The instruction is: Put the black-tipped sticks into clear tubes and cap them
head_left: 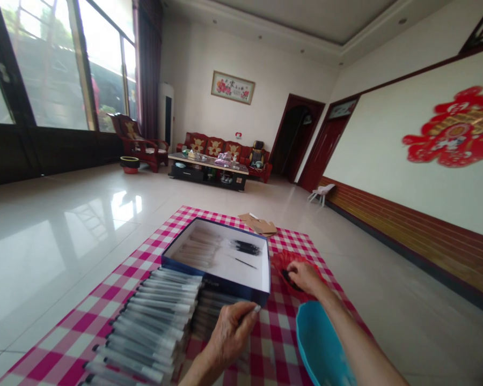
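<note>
My left hand (232, 328) is closed in a pinch in front of the box, with the pale end of what looks like a pen barrel (257, 309) showing at the fingertips. My right hand (304, 276) reaches down into a red plastic bag (282, 259), its fingers drawn together over small black parts (286, 274); what they grip is hidden. Many clear pens with black ends (156, 316) lie in rows left of my left hand. Beyond it stands a shallow blue box (237, 287) with a white inside, holding clear barrels (197, 246) and thin black refills (246, 247).
A turquoise basin (320, 340) stands under my right forearm. Torn brown cardboard (258, 224) lies behind the box on the pink checked tablecloth (140, 262). Farther off are a low table (209, 163), a red wooden sofa (225, 146) and a small pale chair (322, 192).
</note>
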A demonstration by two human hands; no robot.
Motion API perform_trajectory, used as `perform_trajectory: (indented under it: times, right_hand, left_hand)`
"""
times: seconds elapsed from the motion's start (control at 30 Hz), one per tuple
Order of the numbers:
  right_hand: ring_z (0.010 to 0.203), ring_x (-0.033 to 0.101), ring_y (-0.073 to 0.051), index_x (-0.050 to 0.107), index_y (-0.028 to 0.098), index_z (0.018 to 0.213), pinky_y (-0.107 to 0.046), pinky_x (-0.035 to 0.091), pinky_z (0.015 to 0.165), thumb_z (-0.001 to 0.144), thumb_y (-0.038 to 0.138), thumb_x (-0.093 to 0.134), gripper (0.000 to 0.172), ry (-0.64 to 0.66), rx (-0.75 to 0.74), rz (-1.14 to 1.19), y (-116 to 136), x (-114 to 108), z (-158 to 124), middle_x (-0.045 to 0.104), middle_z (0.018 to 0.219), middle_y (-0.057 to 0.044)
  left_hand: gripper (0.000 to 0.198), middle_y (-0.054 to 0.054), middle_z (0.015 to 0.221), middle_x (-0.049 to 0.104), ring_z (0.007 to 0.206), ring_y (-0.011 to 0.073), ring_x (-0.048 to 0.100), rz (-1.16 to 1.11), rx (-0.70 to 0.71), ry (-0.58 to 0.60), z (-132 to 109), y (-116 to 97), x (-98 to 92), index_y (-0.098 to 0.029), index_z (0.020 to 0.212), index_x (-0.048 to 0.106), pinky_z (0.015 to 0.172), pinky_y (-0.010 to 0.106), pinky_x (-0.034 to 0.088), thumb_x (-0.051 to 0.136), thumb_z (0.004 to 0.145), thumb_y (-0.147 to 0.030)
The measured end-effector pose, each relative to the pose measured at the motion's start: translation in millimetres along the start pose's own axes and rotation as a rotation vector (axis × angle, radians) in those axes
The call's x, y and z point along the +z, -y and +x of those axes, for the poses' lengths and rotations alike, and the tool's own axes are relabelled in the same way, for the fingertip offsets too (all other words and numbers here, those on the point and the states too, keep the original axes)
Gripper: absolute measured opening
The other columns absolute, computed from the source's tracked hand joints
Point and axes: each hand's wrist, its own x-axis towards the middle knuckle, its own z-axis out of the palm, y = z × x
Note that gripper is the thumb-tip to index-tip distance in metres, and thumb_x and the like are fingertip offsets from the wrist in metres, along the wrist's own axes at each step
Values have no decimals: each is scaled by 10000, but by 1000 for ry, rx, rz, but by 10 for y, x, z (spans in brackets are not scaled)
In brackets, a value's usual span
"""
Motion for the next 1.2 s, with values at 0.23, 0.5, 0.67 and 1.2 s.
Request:
perform_trajectory:
  times: [0.23, 0.5, 0.67, 1.2]
  right_hand:
    - [828, 648, -191, 631, 192, 908, -299, 500, 740, 801, 278, 497, 192, -114, -206, 321, 475, -194, -629, 696, 894, -40]
    - [820, 634, -217, 613, 179, 1005, -319, 502, 719, 840, 383, 525, 277, -153, -162, 845, 991, 122, -1160, 679, 880, -61]
    - [776, 607, -211, 633, 170, 1045, -314, 490, 686, 840, 421, 534, 339, -150, -139, 915, 1042, 402, -1219, 672, 831, -51]
    - [719, 584, -187, 648, 168, 952, -302, 491, 676, 819, 457, 559, 330, -180, -124, 926, 1080, 497, -1220, 667, 818, -51]
  left_hand:
    - [281, -35, 559, 478, 526, 89, 379, -15, -2, -51, -7, 77, 25, -156, 949, 703, 503, 192, 308, 480, 892, -317]
    - [305, -25, 587, 547, 511, 89, 403, -66, 48, -72, 13, 84, -7, -173, 1078, 688, 496, 184, 345, 487, 875, -281]
    - [311, -11, 611, 577, 525, 91, 424, -75, 65, -70, -1, 87, -6, -151, 1087, 686, 509, 186, 364, 494, 872, -267]
    - [335, 3, 685, 660, 569, 103, 531, -20, 69, -29, -11, -26, -59, -164, 1148, 667, 568, 186, 420, 480, 883, -249]
